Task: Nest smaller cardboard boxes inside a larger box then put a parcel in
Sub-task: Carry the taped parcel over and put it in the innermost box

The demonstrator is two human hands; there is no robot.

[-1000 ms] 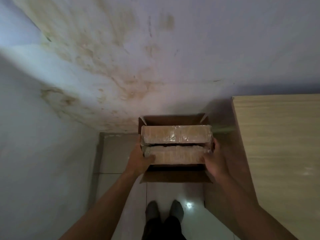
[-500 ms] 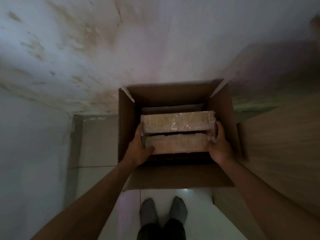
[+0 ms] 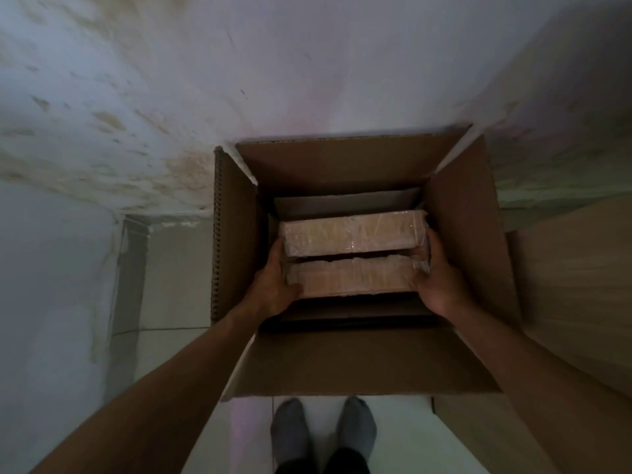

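Parcel (image 3: 354,256): rectangular, tan, glossy crinkled plastic wrap, long axis left-right, inside open mouth of large box (image 3: 468,234). Left hand (image 3: 273,289) and right hand (image 3: 441,278) clamp its short ends. Smaller box (image 3: 342,206) nested inside, plain corrugated cardboard, flaps up. Stained wall (image 3: 136,97) behind.

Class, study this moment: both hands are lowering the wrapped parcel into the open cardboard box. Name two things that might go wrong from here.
1. The parcel nearly fills the inner box, so the left hand and right hand gripping its ends may get pinched against the walls.
2. The parcel looks like two taped slabs with a gap between; the lower slab might shift or snag on the near flap of the large box.
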